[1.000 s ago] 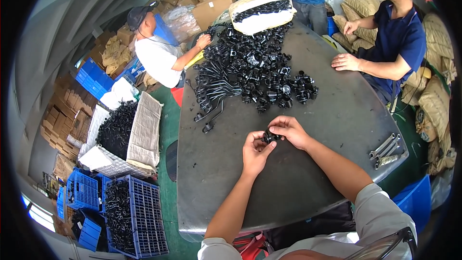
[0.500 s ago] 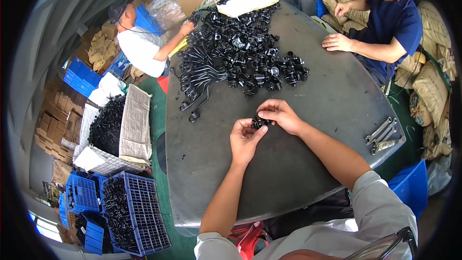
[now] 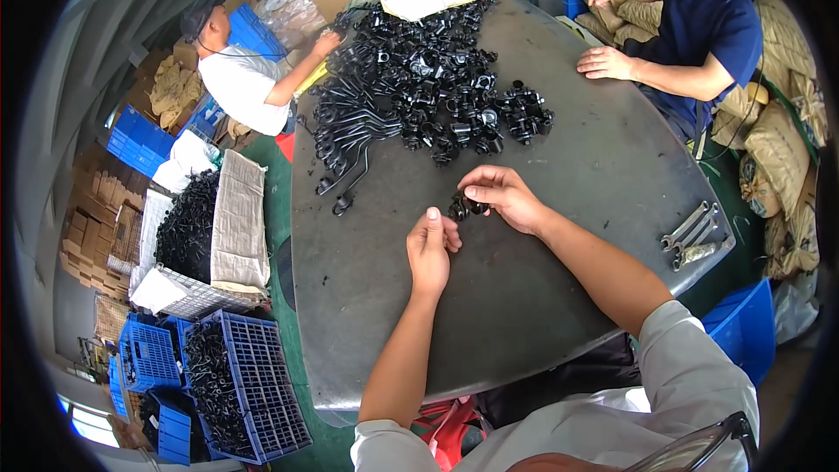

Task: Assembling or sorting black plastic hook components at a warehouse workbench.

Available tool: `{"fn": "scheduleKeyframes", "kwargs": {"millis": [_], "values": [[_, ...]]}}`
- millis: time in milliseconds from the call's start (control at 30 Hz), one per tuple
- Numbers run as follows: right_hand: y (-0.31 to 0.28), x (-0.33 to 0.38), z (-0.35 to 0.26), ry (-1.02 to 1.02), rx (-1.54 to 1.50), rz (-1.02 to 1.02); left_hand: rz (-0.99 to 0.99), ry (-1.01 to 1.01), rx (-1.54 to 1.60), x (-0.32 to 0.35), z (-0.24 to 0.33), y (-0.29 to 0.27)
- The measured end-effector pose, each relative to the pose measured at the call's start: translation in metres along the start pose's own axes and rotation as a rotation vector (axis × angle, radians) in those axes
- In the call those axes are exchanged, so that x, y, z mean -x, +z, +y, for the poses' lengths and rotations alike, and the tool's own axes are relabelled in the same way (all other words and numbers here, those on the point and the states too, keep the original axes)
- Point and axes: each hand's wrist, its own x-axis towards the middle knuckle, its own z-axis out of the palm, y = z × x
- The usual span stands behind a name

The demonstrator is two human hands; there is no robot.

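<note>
My right hand (image 3: 505, 195) pinches a small black metal fitting (image 3: 461, 206) just above the grey metal table (image 3: 559, 280). My left hand (image 3: 431, 249) hovers a short way to the left of the fitting, fingers loosely curled, thumb up, apparently holding nothing. Beyond both hands lies a big heap of black metal parts (image 3: 419, 92), with bent black rods (image 3: 345, 149) spilling off its left side.
Wrenches (image 3: 692, 234) lie at the table's right edge. A person in white (image 3: 240, 79) reaches into the heap from the far left; a person in dark blue (image 3: 699, 35) rests a hand on the far right. Blue crates (image 3: 236, 385) of black parts stand on the floor at left.
My left hand has come off the fitting and drawn back toward me; my right hand keeps the fitting. The view has tilted, so the table sits a little lower.
</note>
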Motion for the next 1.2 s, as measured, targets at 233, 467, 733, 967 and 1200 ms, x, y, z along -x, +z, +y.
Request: {"fn": "scheduleKeyframes", "kwargs": {"millis": [233, 467, 733, 967, 1200], "values": [[0.001, -0.001, 0.0, 0.008, 0.01, 0.035, 0.024, 0.146, 0.042, 0.002, 0.007, 0.017], [0.0, -0.002, 0.001, -0.01, 0.075, 0.052, -0.053, 0.034, -0.104, 0.001, 0.003, 0.003], [0.0, -0.002, 0.0, -0.01, 0.048, 0.049, -0.013, 0.27, -0.016, -0.001, -0.003, 0.01], [0.001, -0.001, 0.001, 0.001, 0.032, 0.059, -0.023, 0.145, -0.09, -0.001, 0.0, 0.007], [0.0, -0.001, 0.002, -0.017, 0.035, 0.067, -0.09, 0.085, -0.024, 0.003, 0.002, 0.008]]}}
